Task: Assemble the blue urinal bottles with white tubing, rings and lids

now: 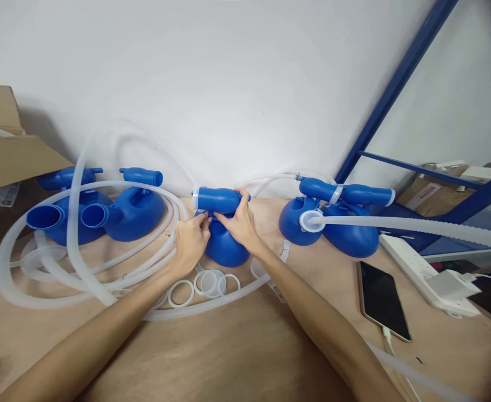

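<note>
A blue plastic urinal bottle (228,245) stands on the wooden table at the centre, a blue tubular piece (218,200) with a white ring on its left end lying across its top. My right hand (243,223) is closed around the right end of that piece, its thumb pressing at the joint below. Close beside it, my left hand (192,237) pinches at the same joint from the left. What sits between the left fingertips is too small to make out. Loose translucent rings (181,293) and a round cap (213,283) lie in front of the bottle.
Coiled translucent hose (73,223) surrounds two blue bottles (134,215) at left, beside a cardboard box (14,162). Two more bottles (349,229) stand at right, one with a corrugated hose (416,223). A phone (384,301), power strip (421,273) and blue metal frame (396,84) are farther right.
</note>
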{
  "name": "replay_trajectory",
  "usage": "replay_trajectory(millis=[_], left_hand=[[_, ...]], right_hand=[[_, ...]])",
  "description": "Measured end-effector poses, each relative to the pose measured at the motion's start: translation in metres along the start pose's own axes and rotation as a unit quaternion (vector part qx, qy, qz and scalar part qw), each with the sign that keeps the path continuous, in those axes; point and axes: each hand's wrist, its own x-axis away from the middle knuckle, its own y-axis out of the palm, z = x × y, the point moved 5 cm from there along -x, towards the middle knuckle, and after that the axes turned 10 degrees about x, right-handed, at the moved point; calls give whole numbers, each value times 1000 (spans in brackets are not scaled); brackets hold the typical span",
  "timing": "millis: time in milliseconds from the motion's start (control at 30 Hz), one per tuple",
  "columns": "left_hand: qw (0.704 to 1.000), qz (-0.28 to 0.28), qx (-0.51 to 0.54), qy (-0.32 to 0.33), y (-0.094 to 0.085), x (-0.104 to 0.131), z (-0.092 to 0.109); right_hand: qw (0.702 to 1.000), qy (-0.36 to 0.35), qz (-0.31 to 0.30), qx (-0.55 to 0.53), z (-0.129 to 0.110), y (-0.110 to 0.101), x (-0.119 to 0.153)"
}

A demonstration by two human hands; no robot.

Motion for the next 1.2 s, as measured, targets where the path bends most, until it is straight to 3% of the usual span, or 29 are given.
replay_trajectory(millis=[200, 467, 533, 667, 733, 933, 1100, 1200], left_hand=[[990, -41, 120, -53, -6, -9, -8], [947, -96, 272, -145, -9, -27, -25], [942, -111, 285, -140, -12, -32, -22], [935, -208, 280, -67, -21, -41, -4], [935, -225, 267, -59, -26, -44, 3], [971, -152, 180, -47, -52, -56, 19], [970, -42, 232, -55, -96, -80, 28], [967, 20, 250, -40, -125, -92, 34]], right_hand=[[998, -7, -8, -58, 8, -1, -3], [989, -4, -43, -144, 19, 0, -10], [987, -16, -52, -149, 18, -1, -10], [984, -38, -79, -155, 15, -2, -9], [982, -39, -95, -156, 15, -2, -8], [980, -47, -121, -153, 17, 2, -8], [988, 8, -89, -124, 33, 9, -15], [992, 22, -96, -72, 38, 1, -21]])
